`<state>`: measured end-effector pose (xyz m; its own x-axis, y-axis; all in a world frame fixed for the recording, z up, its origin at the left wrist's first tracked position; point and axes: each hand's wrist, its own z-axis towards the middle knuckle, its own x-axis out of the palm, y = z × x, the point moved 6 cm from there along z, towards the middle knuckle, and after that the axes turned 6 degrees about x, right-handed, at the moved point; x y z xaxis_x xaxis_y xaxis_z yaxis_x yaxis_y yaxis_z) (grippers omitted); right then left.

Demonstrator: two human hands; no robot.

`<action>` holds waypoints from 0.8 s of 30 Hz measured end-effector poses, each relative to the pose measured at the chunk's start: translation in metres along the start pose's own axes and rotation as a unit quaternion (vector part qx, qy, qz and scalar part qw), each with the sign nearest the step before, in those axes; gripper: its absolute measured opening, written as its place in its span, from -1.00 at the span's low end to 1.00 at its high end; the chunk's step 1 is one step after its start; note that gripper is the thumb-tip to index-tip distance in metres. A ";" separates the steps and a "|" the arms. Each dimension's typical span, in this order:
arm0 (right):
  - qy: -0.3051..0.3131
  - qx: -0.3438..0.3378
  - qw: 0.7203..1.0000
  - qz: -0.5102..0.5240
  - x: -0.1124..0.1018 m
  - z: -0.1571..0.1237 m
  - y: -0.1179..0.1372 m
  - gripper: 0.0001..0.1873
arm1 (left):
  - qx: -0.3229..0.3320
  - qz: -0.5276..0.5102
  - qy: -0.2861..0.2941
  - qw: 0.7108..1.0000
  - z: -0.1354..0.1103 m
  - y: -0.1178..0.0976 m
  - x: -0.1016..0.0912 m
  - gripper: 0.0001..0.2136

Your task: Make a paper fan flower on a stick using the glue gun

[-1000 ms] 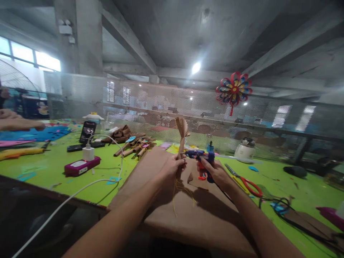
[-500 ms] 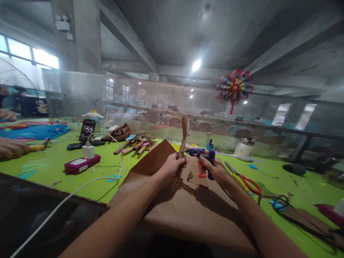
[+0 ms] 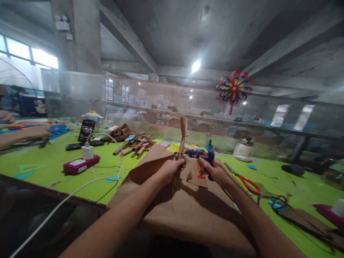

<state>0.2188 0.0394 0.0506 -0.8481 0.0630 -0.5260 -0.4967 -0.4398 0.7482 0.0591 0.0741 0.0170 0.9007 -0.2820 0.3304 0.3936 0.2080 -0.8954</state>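
Note:
My left hand (image 3: 172, 168) is closed around the lower stem of a rolled brown paper piece (image 3: 183, 138) that stands upright, with thin yellow threads (image 3: 176, 191) hanging below the grip. My right hand (image 3: 215, 171) grips a blue glue gun (image 3: 200, 154) with an orange trigger. Its nozzle points left and touches the paper stem just above my left fingers. Both hands hover over a large brown paper sheet (image 3: 193, 215) lying on the green table (image 3: 53, 161).
Red-handled scissors (image 3: 245, 181) lie right of my right hand. A pile of brown paper rolls (image 3: 134, 145), a phone (image 3: 86, 130), a pink power bank with charger (image 3: 80, 163) and a white cable (image 3: 67, 200) sit at left. Another person's hands (image 3: 32, 133) are at far left. A mesh screen (image 3: 161, 107) lines the back.
The paper stem has turned so its top looks narrower. The other person's hand at far left has shifted over the blue sheet. My hands stay in place.

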 end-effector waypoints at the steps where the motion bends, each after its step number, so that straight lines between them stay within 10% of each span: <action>1: -0.003 -0.001 1.000 -0.005 0.000 0.000 -0.001 -0.46 | 0.003 0.004 0.001 1.000 0.000 -0.001 0.000 -0.83; 24: -0.025 0.002 1.000 0.015 -0.002 0.001 0.002 -0.48 | -0.056 -0.049 0.020 0.997 -0.008 -0.005 0.005 -0.86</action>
<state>0.2195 0.0387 0.0537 -0.8709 0.0939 -0.4823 -0.4712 -0.4380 0.7656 0.0599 0.0643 0.0208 0.8498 -0.3340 0.4077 0.4546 0.0730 -0.8877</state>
